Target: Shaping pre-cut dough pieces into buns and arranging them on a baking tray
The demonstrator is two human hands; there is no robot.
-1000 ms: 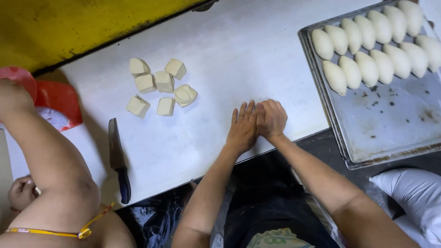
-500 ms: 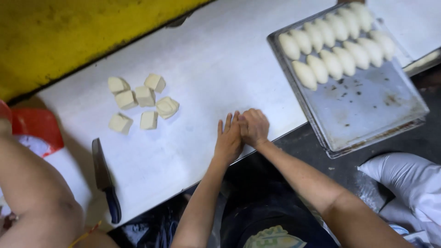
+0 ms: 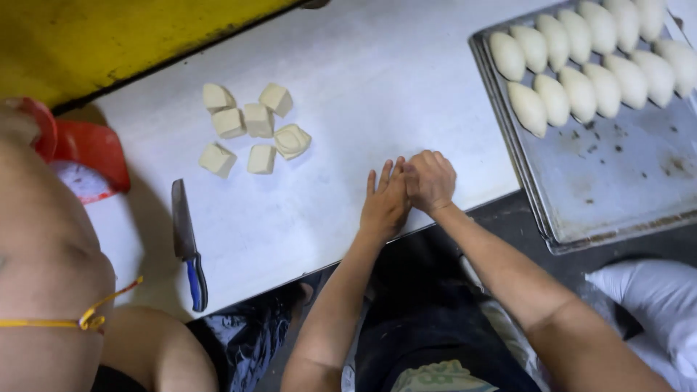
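1. Dough pieces (image 3: 250, 127), seven pale cut blocks, sit in a loose cluster on the white table (image 3: 377, 80), well apart from both hands and off toward the far left of them.
2. The left hand (image 3: 385, 199) lies flat, fingers stretched and palm down on the table near its front edge. The right hand (image 3: 430, 180) is curled into a loose fist, touching the left along the fingers.
3. Whether a piece of dough is pressed under or between the two hands I cannot tell; nothing pale shows past the fingers.
4. Of the two, the left hand is nearer the cluster, with bare tabletop between them.
5. The cluster has no clear long axis; the blocks lie at mixed angles, one of them rounder and creased.
6. A knife (image 3: 187, 243) with a blue handle lies left of the hands, blade pointing away toward the dough.
7. To the right, a metal tray (image 3: 617, 189) overhangs the table edge, holding two rows of shaped oval rolls (image 3: 581, 76) along its far side.
8. Another person's bare arm (image 3: 43, 254) fills the left foreground beside a red scale (image 3: 87, 156).
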